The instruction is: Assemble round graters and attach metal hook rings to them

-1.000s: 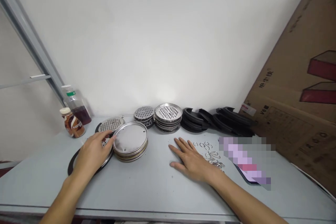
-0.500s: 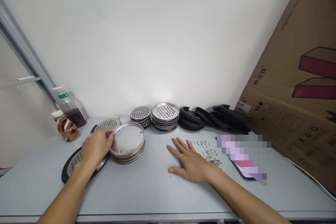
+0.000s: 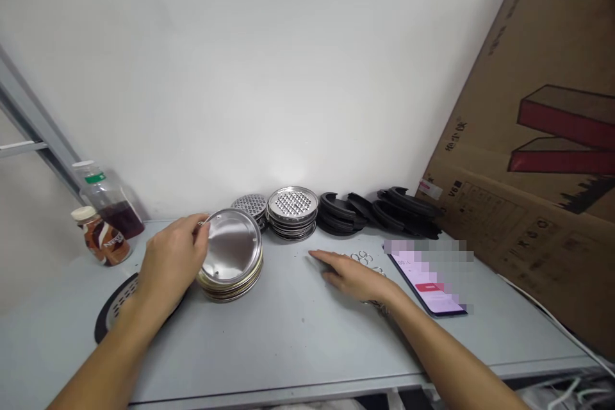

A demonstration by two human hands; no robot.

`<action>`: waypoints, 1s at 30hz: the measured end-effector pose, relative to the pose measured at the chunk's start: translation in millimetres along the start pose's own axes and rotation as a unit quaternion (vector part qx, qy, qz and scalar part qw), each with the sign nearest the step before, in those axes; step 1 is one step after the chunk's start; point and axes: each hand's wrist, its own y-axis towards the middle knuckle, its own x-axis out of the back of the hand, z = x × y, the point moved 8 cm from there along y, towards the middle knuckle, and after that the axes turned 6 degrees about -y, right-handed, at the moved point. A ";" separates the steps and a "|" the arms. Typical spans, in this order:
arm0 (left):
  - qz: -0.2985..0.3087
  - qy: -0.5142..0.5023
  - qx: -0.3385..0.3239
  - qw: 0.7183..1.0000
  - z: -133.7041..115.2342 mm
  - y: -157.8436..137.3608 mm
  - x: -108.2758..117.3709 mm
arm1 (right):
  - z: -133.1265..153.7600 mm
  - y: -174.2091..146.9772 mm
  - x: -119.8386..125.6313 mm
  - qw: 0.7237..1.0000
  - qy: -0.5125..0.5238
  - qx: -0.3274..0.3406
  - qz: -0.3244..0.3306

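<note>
My left hand point(image 3: 175, 253) pinches the left edge of the top round metal plate point(image 3: 231, 245), which is tilted up off the stack of metal plates point(image 3: 231, 293) below it. My right hand point(image 3: 353, 277) hovers over or rests by the table with fingers stretched forward and nothing visibly in it. Small metal rings point(image 3: 362, 258) lie just behind and under this hand, partly hidden by it. A black-rimmed round grater point(image 3: 113, 307) sits under my left forearm, mostly covered.
Along the wall stand two stacks of round grater plates point(image 3: 292, 205) point(image 3: 250, 205) and black curved rim pieces point(image 3: 339, 211). A partly blurred phone point(image 3: 435, 291) lies at right before a big cardboard box point(image 3: 538, 205). Two bottles point(image 3: 106, 243) point(image 3: 120, 214) stand at left.
My left hand has lifted the top plate's left edge so it tilts. My right hand has gone from spread flat to turned on its side, fingers closer together. The view has shifted slightly.
</note>
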 end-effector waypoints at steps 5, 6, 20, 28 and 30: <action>-0.013 -0.003 -0.017 1.000 -24.6 18.8 5.7 | -9.2 -0.2 4.5 1.000 0.024 -0.015 -0.014; -0.005 -0.006 -0.009 1.000 -24.9 23.7 3.8 | -8.8 -0.4 4.1 1.000 0.023 -0.012 -0.015; 0.205 -0.141 -0.094 0.964 -110.6 -53.2 -96.6 | -4.5 1.8 28.1 0.983 0.097 -0.055 -0.144; 0.212 -0.123 -0.113 0.963 -91.5 -39.7 -91.5 | 5.6 6.1 11.3 0.993 0.028 -0.029 -0.110; 0.221 -0.114 -0.115 0.962 -85.9 -38.3 -96.9 | 7.0 7.3 9.3 0.993 0.001 -0.020 -0.115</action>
